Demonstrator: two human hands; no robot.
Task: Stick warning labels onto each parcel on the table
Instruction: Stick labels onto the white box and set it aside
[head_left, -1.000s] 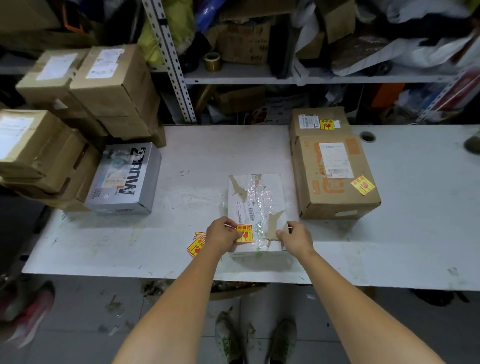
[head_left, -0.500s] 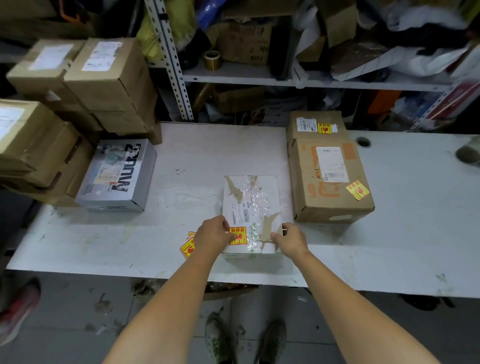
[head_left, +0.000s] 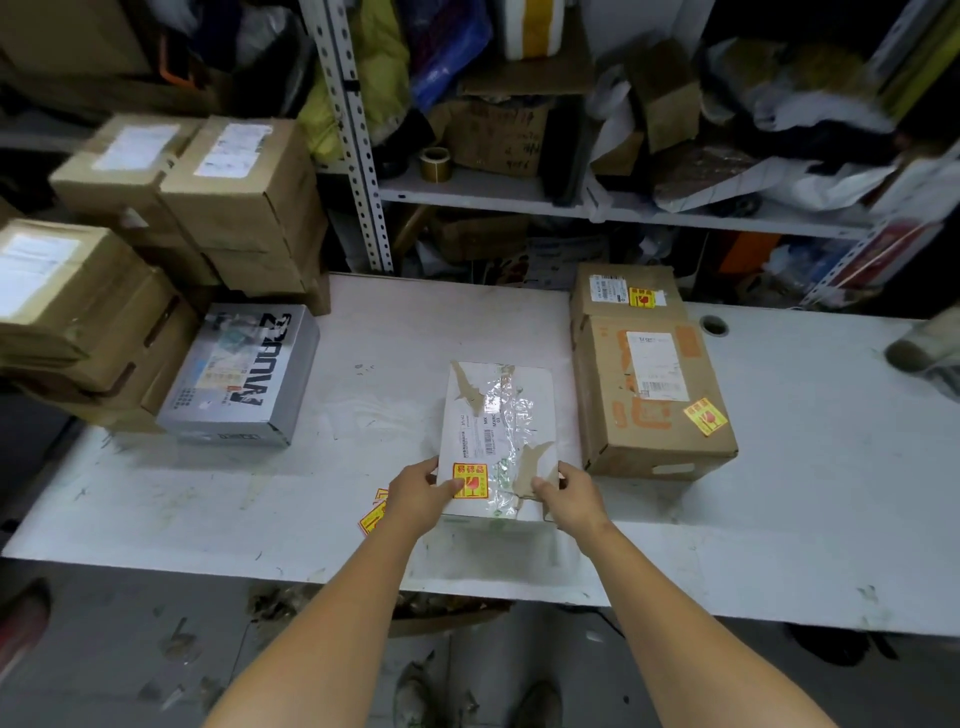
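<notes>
The white parcel (head_left: 496, 431), taped and torn, bears a yellow-red label (head_left: 470, 480) at its near left corner. Just right of it sits a brown parcel (head_left: 652, 395) with a tilted label (head_left: 705, 415). Right and behind is a small parcel (head_left: 626, 296), also labelled. Loose labels (head_left: 373, 512) lie just left, and a grey parcel (head_left: 241, 374) is far left.

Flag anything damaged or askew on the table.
The white parcel gripped by the left hand and right hand looks battered: its white surface is torn to brown at the far-left corner and near edge, with wrinkled clear tape. The warning label on the brown box sits crooked. Spare labels lie loose nearby.
</notes>
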